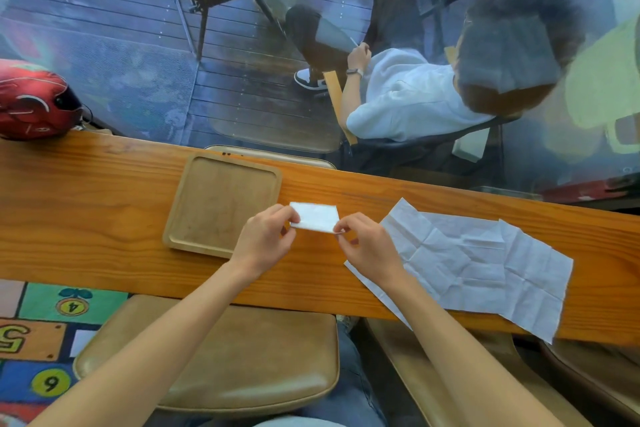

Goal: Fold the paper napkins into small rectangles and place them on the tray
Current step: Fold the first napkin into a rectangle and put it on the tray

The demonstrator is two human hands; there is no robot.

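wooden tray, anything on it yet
Nothing shows on the wooden tray; its bare base is visible. The left hand covers its near right corner. The folded napkin is held by both hands, right hand, just beside it.

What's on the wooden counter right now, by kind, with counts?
Folded napkin, pinched between left hand and right hand: 1
Unfolded napkins, lying flat and overlapping at right: at least 2, exact count unclear
Wooden tray, nothing on it: 1
Red helmet, far left end: 1
Total: at least 5
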